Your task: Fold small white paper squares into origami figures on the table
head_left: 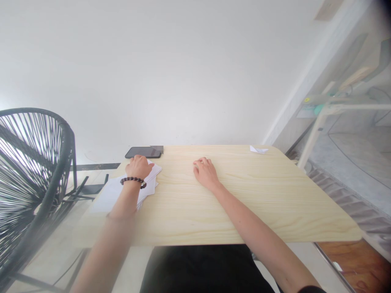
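Note:
A stack of white paper sheets (111, 195) lies at the left side of the table, its edges uneven. My left hand (139, 167), with a dark bead bracelet (132, 179) at the wrist, rests over the far part of the stack. Its thumb sticks out to the right, apart from the other fingers, which are partly hidden beyond the knuckles. Near the middle of the tabletop, my right hand (206, 173) lies palm down on the wood, fingers loosely bent and apart, holding nothing. A small folded white paper piece (258, 150) sits at the far right.
The light wooden table (259, 195) stands against a white wall (195, 73). Beyond my left hand, a black phone (143, 152) lies beside a small dark flat piece (157, 149). On the left is a dark woven chair (33, 183); a white metal frame (314, 134) stands right.

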Demonstrator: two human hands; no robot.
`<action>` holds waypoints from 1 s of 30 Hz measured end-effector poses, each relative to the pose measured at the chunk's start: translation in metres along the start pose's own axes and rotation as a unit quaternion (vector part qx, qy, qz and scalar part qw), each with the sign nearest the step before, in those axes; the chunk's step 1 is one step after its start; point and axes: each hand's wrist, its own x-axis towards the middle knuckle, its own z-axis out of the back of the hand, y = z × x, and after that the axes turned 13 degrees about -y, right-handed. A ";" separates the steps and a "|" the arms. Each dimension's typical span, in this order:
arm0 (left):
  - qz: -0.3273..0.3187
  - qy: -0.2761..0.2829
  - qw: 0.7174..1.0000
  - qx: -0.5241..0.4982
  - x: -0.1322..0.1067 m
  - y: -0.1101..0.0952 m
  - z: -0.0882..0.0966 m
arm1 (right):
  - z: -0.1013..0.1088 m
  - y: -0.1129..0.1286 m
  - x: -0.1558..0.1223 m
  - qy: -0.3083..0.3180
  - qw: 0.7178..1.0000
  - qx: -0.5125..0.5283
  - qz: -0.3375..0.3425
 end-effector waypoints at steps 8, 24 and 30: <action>0.019 0.057 0.998 0.005 0.005 0.006 -0.010 | 0.000 0.000 0.001 0.005 1.000 -0.001 -0.003; -0.024 0.074 0.996 -0.031 0.010 0.016 -0.021 | 0.000 0.000 0.001 0.005 1.000 -0.003 0.004; -0.026 0.068 0.997 -0.038 0.009 0.016 -0.018 | 0.004 0.000 0.001 0.017 1.000 -0.011 -0.005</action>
